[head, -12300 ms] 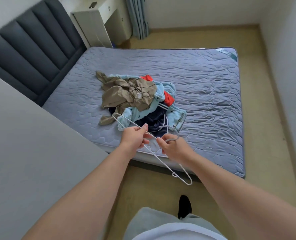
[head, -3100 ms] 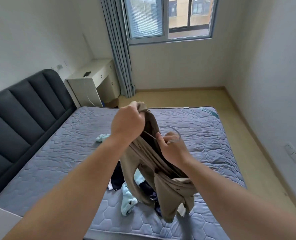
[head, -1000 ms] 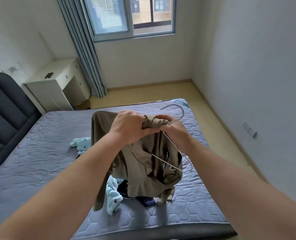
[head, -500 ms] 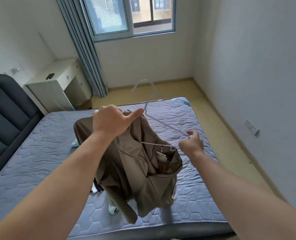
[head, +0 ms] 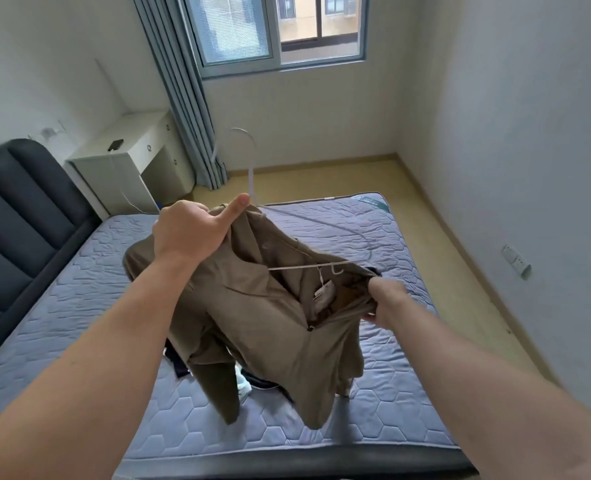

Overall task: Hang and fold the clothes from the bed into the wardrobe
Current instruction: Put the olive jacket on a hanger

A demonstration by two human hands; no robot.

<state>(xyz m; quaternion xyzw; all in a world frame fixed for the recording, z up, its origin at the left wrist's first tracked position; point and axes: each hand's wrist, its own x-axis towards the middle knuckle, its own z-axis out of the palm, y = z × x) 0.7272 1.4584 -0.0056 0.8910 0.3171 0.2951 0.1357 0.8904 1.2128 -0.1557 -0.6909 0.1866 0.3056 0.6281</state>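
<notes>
Aloft, left hand (head: pixel 192 230) gripping hanger (head: pixel 251 174), right hand (head: pixel 387 299) pinching jacket (head: pixel 259 317)

Khaki-brown jacket (head: pixel 263 317) on a white hanger (head: pixel 251 174) — grey-blue mattress (head: pixel 79 306) quilted in hexagons — dark grey headboard (head: pixel 13 209).

- one brown jacket (head: pixel 259 323); one white hanger (head: pixel 251 174);
- two in all: left grip (head: pixel 190 233); right grip (head: pixel 386 299);
- one bed (head: pixel 79 306); one counter (head: pixel 114 161); one window (head: pixel 280 26); one curtain (head: pixel 180 98); one wall socket (head: pixel 515 263)
</notes>
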